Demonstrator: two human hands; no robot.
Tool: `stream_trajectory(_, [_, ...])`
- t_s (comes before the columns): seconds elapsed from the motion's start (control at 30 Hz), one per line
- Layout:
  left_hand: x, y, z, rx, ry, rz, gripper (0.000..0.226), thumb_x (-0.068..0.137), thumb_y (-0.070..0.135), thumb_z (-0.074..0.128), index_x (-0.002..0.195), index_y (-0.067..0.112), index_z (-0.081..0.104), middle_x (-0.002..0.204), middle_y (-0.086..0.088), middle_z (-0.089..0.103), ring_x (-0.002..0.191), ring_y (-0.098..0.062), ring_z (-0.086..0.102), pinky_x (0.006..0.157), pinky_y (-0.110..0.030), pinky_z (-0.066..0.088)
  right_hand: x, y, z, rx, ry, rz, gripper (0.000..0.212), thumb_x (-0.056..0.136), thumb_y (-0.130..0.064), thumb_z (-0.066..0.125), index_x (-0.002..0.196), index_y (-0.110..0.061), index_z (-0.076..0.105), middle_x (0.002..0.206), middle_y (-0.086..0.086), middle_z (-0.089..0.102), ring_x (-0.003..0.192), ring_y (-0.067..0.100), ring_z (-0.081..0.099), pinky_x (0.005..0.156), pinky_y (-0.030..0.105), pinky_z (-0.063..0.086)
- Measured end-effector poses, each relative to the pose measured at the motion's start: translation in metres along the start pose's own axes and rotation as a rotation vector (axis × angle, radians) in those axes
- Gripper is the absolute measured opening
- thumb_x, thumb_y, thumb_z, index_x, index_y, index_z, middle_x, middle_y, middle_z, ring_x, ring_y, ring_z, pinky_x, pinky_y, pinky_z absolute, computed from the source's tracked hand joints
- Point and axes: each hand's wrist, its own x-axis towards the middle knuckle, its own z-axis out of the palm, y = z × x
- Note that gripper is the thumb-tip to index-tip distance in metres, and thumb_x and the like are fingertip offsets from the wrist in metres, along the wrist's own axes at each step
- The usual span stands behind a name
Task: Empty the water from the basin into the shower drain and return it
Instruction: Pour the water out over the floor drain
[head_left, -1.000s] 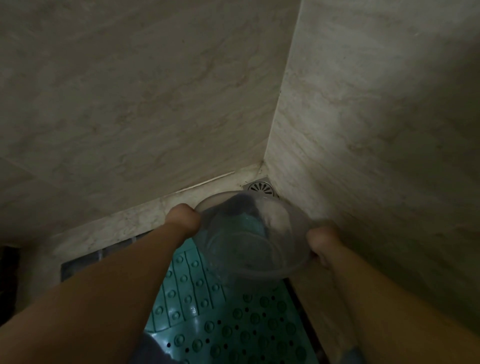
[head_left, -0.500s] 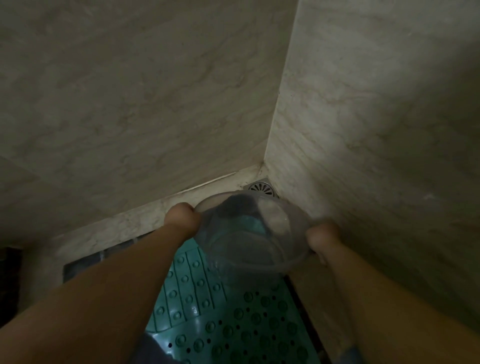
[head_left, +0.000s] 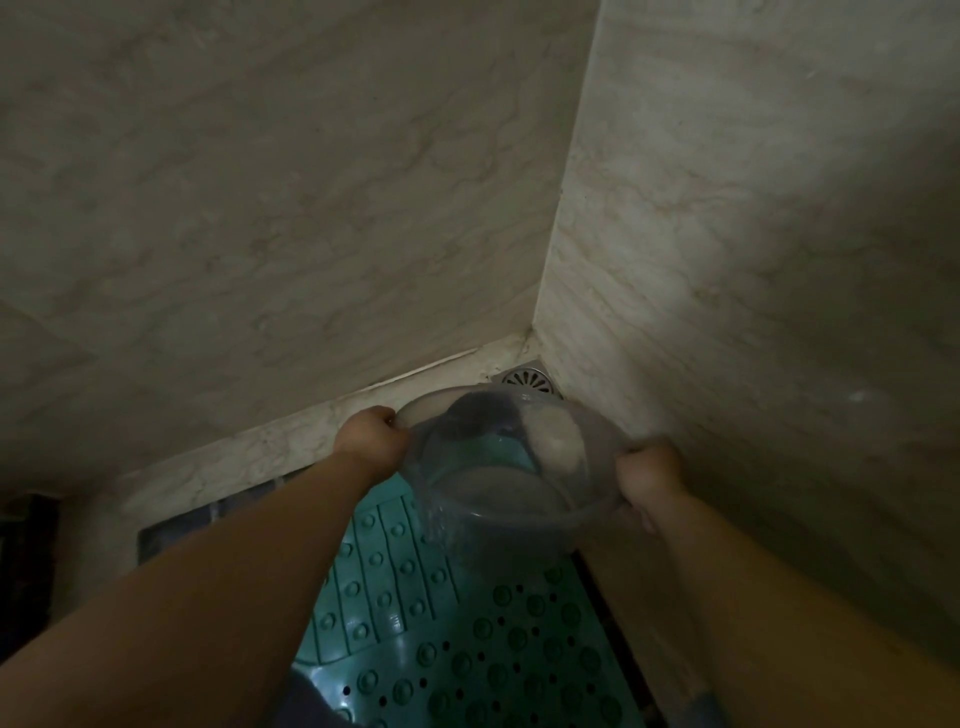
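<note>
Clear plastic basin (head_left: 511, 467) held tilted just before the corner drain (head_left: 531, 383).

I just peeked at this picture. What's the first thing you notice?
A clear plastic basin, held at its rim by the left hand and the right hand, sits in the middle, tipped away from the person. Beyond it, a round metal drain is in the marble corner, and a green studded mat lies below.

Clear basin (head_left: 511, 467) in left hand (head_left: 371, 441) & right hand (head_left: 649, 475), near corner drain (head_left: 530, 382).
</note>
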Motion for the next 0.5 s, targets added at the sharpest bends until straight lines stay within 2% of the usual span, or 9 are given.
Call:
stream_trajectory(0.13, [0.0006, -0.0008, 0.0009, -0.015, -0.002, 0.008, 0.02, 0.092, 0.025, 0.054, 0.083, 0.01, 0.063, 0.105, -0.024, 0.069, 0.09, -0.035, 0.062, 0.071, -0.027, 0.038, 0.0003, 0.0006, 0.0008, 0.014, 0.008, -0.019, 0.028, 0.091, -0.006, 0.048, 0.108, 0.005, 0.067, 0.099, 0.025, 0.069, 0.085, 0.036, 0.069, 0.068, 0.039, 0.054])
stream_trajectory(0.23, [0.0019, -0.0002, 0.0016, -0.024, 0.012, 0.013, 0.027, 0.093, 0.024, 0.052, 0.091, 0.003, 0.069, 0.104, -0.027, 0.069, 0.095, -0.039, 0.065, 0.07, -0.028, 0.039, 0.0006, 0.0004, -0.0004, 0.002, 0.001, -0.031, 0.029, 0.092, -0.006, 0.047, 0.112, 0.005, 0.065, 0.101, 0.026, 0.068, 0.086, 0.038, 0.069, 0.069, 0.038, 0.054])
stream_trajectory(0.37, [0.0028, 0.0028, 0.0023, -0.033, 0.018, 0.003, 0.033, 0.094, 0.024, 0.05, 0.11, 0.001, 0.068, 0.115, -0.025, 0.068, 0.106, -0.04, 0.063, 0.082, -0.034, 0.046, 0.0026, 0.0017, -0.0011, -0.008, -0.026, -0.015, 0.032, 0.094, -0.007, 0.047, 0.119, 0.006, 0.062, 0.105, 0.026, 0.068, 0.072, 0.031, 0.062, 0.055, 0.029, 0.047])
stream_trajectory(0.5, [0.0022, 0.0025, 0.0028, -0.028, 0.035, 0.008, 0.033, 0.094, 0.023, 0.05, 0.109, 0.0, 0.068, 0.116, -0.025, 0.067, 0.108, -0.04, 0.061, 0.088, -0.036, 0.047, 0.0043, 0.0032, -0.0007, -0.002, -0.015, -0.007, 0.03, 0.095, -0.009, 0.046, 0.116, 0.005, 0.062, 0.101, 0.026, 0.068, 0.075, 0.031, 0.063, 0.067, 0.035, 0.052])
